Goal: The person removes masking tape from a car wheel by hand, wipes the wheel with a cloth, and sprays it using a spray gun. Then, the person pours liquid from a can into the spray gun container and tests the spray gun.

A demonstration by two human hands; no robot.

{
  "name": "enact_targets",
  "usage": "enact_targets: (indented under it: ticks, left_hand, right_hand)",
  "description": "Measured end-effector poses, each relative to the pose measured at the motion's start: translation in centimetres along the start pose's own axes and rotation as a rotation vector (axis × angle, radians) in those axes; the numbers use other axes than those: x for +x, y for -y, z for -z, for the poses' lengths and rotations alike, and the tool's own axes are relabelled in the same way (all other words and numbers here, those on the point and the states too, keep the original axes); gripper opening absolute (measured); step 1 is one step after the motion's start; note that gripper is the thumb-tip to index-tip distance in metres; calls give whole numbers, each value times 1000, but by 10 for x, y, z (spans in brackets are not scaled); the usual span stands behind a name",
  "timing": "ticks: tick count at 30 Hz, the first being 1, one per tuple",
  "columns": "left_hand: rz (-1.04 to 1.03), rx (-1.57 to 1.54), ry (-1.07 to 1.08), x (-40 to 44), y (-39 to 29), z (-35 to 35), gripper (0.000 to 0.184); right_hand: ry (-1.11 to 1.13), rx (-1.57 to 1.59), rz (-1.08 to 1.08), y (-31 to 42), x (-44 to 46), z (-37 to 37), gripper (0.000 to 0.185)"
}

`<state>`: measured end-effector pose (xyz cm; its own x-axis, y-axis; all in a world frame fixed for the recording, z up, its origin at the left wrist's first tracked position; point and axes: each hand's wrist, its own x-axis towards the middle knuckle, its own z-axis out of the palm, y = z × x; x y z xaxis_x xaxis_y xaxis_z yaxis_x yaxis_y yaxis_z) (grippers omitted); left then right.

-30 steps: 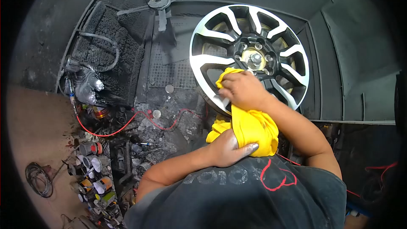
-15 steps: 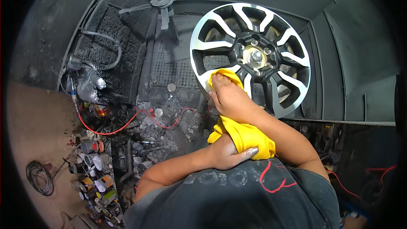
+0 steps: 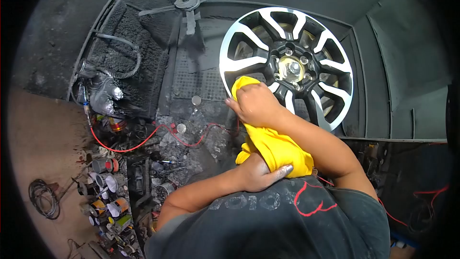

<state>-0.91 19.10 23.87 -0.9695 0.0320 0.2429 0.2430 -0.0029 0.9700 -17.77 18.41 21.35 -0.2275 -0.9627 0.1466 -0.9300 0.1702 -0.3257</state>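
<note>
A multi-spoke alloy wheel (image 3: 245, 62), with black and bright machined faces, sits face up in front of me. My right hand (image 3: 256, 104) is closed on one end of a yellow cloth (image 3: 282, 148) at the wheel's lower-left rim. Its curled fingers cover part of the rim and a spoke there. Close to my chest, my left hand (image 3: 258, 173) grips the bunched lower part of the same cloth, thumb across the front. The fingers of that hand are mostly hidden under the fabric. The cloth stretches between both hands.
A grey-coated metal spider stand (image 3: 187, 2) rises behind, left of the wheel. A spray gun (image 3: 85, 98) on a red hose (image 3: 129, 150) hangs at left. Paint cans (image 3: 117, 207) crowd the lower left, beside a coiled cable (image 3: 44, 199). Booth walls (image 3: 417, 57) enclose the right side.
My right hand has shifted slightly toward the wheel's outer left edge, its fingers now more curled. The cloth between my hands is drawn longer. My left hand stays near my chest.
</note>
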Motion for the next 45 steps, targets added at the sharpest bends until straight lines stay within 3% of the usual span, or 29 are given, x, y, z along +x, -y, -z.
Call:
enact_targets:
  ticks: [4,7,9,12,15,17,19,22,23,24,27,28,31,33,35,36,37,39,41,45]
  left_hand:
    - [-114,35,102,5,-1,7,25]
    - [-138,68,120,13,3,2,26]
    - [-110,33,78,16,6,-2,24]
    - [-95,44,187,19,0,3,23]
    - [-168,52,141,23,4,10,26]
    - [-74,47,114,11,-5,11,27]
    - [20,39,73,3,-8,14,27]
    - [192,-56,65,-3,-10,15,28]
    - [192,-54,66,-3,-8,14,28]
    - [93,7,81,-1,-6,11,29]
    - [-58,102,118,4,-6,15,29]
    - [-81,146,123,3,-5,17,29]
    - [-55,102,105,6,-5,13,28]
    - [-14,34,93,11,-5,10,28]
    - [-92,147,116,13,-2,4,27]
    - [-90,145,128,12,0,1,27]
    - [8,79,82,8,2,0,26]
    - [102,17,50,8,5,-2,26]
    - [-38,63,110,11,7,-2,26]
    - [-28,120,173,17,-3,5,29]
  right_hand:
    - [-83,104,218,12,-37,4,46]
    - [-15,367,205,5,-28,-6,53]
    - [-85,309,208,2,-26,-6,54]
    - [127,169,-43,8,-41,12,50]
    - [210,21,-79,-22,-53,15,43]
    - [117,119,-173,-42,-62,28,31]
    - [31,240,-434,-56,-68,43,28]
    - [-290,163,-545,-59,-54,47,26]
    - [-125,195,-617,-51,-47,42,28]
    - [10,99,-498,-40,-51,25,27]
    - [8,316,-168,-7,-79,22,32]
    - [90,366,-316,2,-81,48,37]
    - [-182,335,-383,-14,-75,65,33]
    - [-3,461,-368,-8,-59,60,35]
    - [158,354,-109,-4,-45,15,54]
    - [100,277,-72,4,-39,0,62]
    - [95,280,-84,8,-33,-2,62]
    - [359,318,-247,3,-18,-1,68]
    - [310,291,-218,5,-41,9,68]
    - [151,-9,49,-23,-92,42,53]
